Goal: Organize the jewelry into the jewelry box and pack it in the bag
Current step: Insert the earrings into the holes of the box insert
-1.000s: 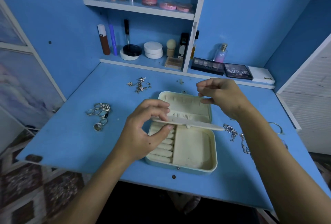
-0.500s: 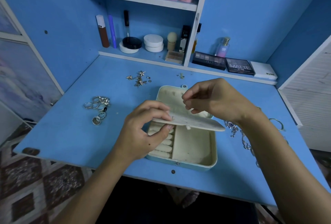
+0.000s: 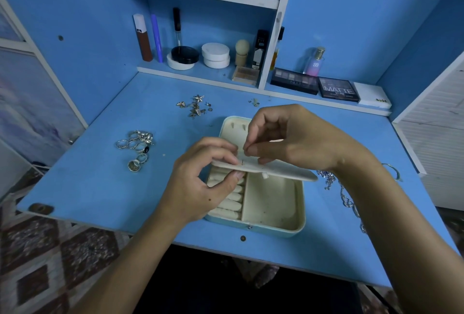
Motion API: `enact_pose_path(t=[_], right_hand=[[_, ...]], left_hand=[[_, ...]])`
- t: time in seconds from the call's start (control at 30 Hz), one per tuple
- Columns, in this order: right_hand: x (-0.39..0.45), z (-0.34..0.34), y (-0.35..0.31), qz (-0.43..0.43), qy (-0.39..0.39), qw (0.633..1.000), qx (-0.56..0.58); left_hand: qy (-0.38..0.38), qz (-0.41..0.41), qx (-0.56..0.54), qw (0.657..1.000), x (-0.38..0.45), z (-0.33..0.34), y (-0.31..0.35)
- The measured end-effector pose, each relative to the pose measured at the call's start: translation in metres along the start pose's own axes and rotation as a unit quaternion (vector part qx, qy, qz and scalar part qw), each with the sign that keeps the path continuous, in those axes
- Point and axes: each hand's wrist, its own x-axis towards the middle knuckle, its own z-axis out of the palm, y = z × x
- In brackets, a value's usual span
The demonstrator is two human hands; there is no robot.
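Far right on the shelf: flat black eyeshadow palette [image 3: 338,89] lettered "MATTE"; clear pink-and-blue perfume bottle [image 3: 314,62] lettered "SB"; other labels are too small to read.

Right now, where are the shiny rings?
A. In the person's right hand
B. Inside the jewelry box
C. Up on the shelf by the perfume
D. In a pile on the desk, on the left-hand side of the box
D: the rings lie in a loose pile on the blue desk, to the left of the open jewelry box, whose compartments hold no rings.
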Motion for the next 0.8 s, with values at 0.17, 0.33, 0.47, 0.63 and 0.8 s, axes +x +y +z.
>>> enact_pose_path(t=[0.17, 0.33, 0.47, 0.63, 0.8], right_hand=[[0.003, -0.002, -0.007, 0.004, -0.033, 0.998, -0.045], [0.003, -0.002, -0.015, 0.001, -0.052, 0.997, -0.065], [0.004, -0.001, -0.019, 0.003, -0.066, 0.994, -0.083], [0.003, 0.000, -0.020, 0.001, -0.073, 0.993, -0.089], [0.004, 0.001, -0.020, -0.002, -0.074, 0.993, -0.096]], left_hand=[[0.008, -0.030, -0.037, 0.999, -0.001, 0.001, 0.000], [0.021, -0.052, -0.051, 0.997, -0.002, 0.002, 0.002], [0.025, -0.054, -0.050, 0.997, -0.001, 0.002, 0.003], [0.024, -0.058, -0.053, 0.997, -0.001, 0.002, 0.003], [0.025, -0.057, -0.051, 0.997, -0.002, 0.002, 0.002]])
